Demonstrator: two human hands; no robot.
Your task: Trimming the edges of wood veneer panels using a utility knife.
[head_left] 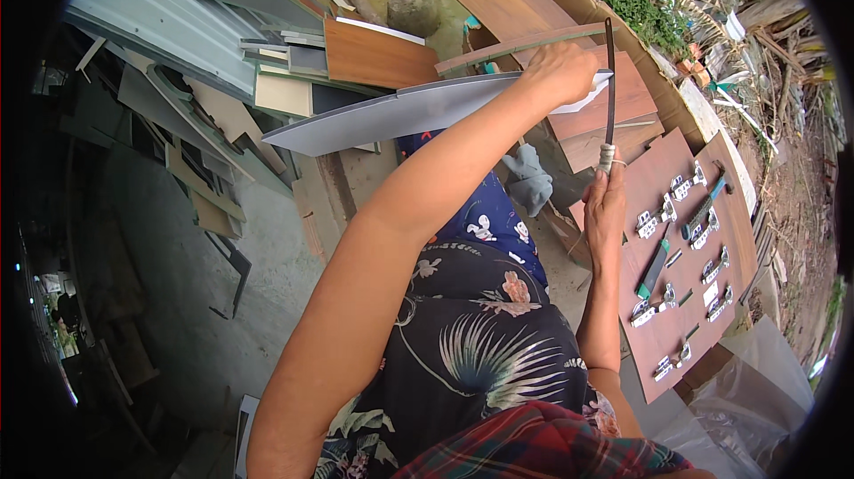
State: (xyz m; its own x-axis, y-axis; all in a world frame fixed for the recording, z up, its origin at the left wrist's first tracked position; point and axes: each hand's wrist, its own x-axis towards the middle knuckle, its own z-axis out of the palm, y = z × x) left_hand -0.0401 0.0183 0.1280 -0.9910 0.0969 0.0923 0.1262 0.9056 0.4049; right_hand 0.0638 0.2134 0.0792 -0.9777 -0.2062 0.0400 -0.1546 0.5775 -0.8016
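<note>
My left hand (560, 77) is closed round the right end of a long grey board (382, 114), which stretches out to the left across my lap. In my right hand (606, 212) is a file (610, 79), a narrow dark blade with a pale wrapped handle. The blade points away from me, and its upper part lies right by the board's end, close to my left fingers. Whether it touches the board I cannot tell.
At my right, a brown panel (636, 337) bears several metal cabinet hinges (656, 217), a green utility knife (654, 267) and a hammer (705, 210). Board offcuts (374, 54) pile up ahead and left. A grey cloth (528, 178) lies near my knees; plastic sheeting (747, 390) is at lower right.
</note>
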